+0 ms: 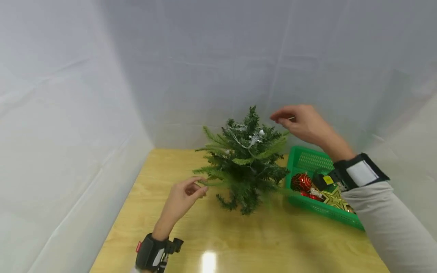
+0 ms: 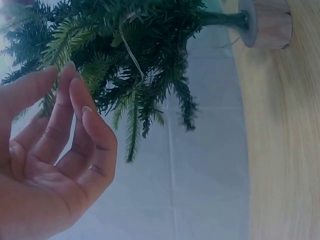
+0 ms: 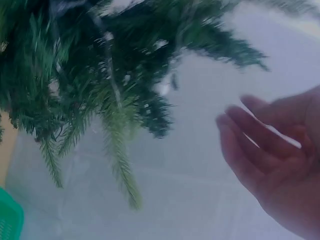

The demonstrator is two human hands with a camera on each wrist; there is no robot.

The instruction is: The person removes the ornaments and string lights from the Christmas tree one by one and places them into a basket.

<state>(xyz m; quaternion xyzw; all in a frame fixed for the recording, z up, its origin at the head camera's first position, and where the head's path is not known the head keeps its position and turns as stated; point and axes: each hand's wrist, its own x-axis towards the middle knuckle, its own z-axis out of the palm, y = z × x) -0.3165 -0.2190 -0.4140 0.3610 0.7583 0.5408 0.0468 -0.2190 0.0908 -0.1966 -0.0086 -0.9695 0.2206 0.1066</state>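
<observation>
A small artificial Christmas tree (image 1: 250, 163) stands upright, with dark green and lighter green branches. A thin silvery wire garland (image 1: 239, 138) with a white snowflake piece (image 1: 254, 139) lies over its upper branches. At the tree's left side, my left hand (image 1: 184, 197) has loosely bent fingers beside a light green branch tip (image 2: 62, 42); whether they touch it I cannot tell. My right hand (image 1: 304, 121) hovers to the right of the treetop, fingers loosely bent and nothing visible between them. In the right wrist view, a gap separates this hand (image 3: 280, 145) from the branches.
A green plastic basket (image 1: 324, 212) sits right of the tree, under my right forearm. It holds a red patterned bauble (image 1: 302, 182), a gold star (image 1: 335, 199) and other ornaments. The tree has a round wooden base (image 2: 272, 22) on the wooden table (image 1: 136, 212). White sheeting (image 1: 205, 76) hangs behind.
</observation>
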